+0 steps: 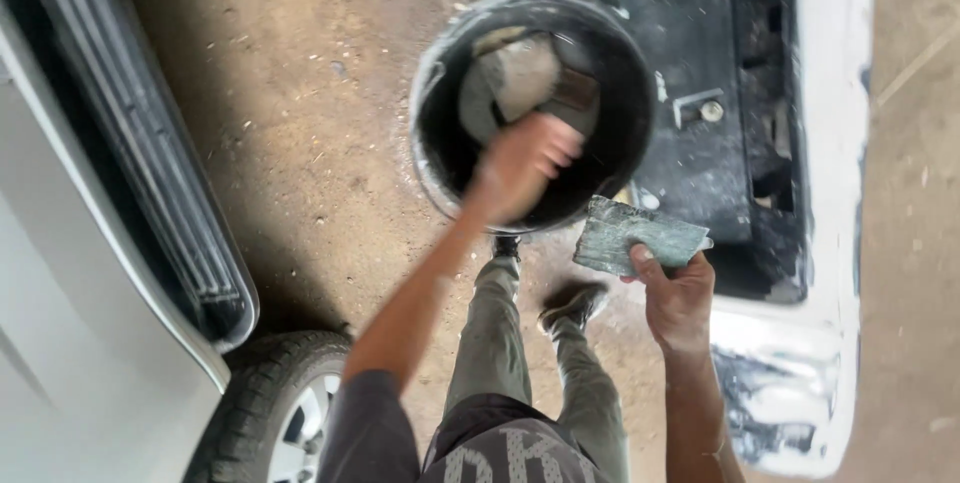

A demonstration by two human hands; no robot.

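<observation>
— What are your hands doing?

— My left hand [520,165] is down inside the black bucket [440,158], over the grey paste [515,78]. It is blurry, so I cannot tell if it is holding anything. My right hand [678,295] pinches a flat grey scraper [637,236] by its corner.

— How far along are you?

— I think I'm just starting. The scraper looks dry, with no wet paste on it.

— Which way does the scraper point?

— Its long side runs left to right, just beside the bucket's rim.
</observation>
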